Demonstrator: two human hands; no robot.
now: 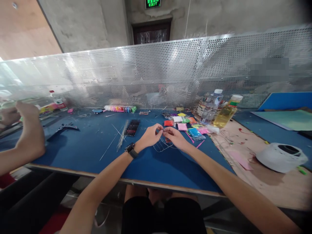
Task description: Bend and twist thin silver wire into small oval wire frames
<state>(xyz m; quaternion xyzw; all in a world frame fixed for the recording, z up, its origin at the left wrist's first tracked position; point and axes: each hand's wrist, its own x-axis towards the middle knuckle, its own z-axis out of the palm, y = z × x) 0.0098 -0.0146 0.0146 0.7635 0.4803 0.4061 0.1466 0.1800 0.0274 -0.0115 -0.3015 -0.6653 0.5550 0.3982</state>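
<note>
Both my hands meet over the blue table. My left hand, a black watch on its wrist, pinches a thin wire at its fingertips. My right hand pinches the same wire from the other side, fingertips almost touching the left ones. A bent wire frame hangs below the two hands and rests on the blue surface. Small bags of coloured beads lie just beyond my right hand. Loose straight wires lie to the left of my left hand.
A black phone lies behind the wires. Plastic bottles stand at the right by the perforated metal screen. A white tape roll sits on the wooden board at right. Another person's arm and hand reach in from the left.
</note>
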